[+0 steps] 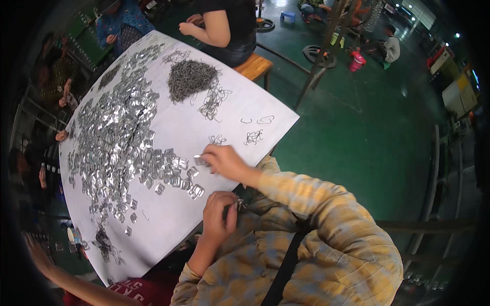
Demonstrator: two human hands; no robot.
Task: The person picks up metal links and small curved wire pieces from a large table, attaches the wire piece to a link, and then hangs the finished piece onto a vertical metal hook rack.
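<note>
My right hand is over the near right part of the white table, thumb and fingers closed on a small shiny square metal piece. At the near table edge, close to my body, my left hand is curled around a small metal piece that shows at its fingertips; its exact kind is too small to make out. Left of my right hand spreads a large heap of shiny square metal pieces. Several bent wire hooks lie to its right, and more wire hooks lie just beyond it.
A dense pile of wire hooks stands farther back, with a smaller dark pile at the near left. Other people work around the table; one sits on a wooden bench. A co-worker's forearm reaches in at the lower left.
</note>
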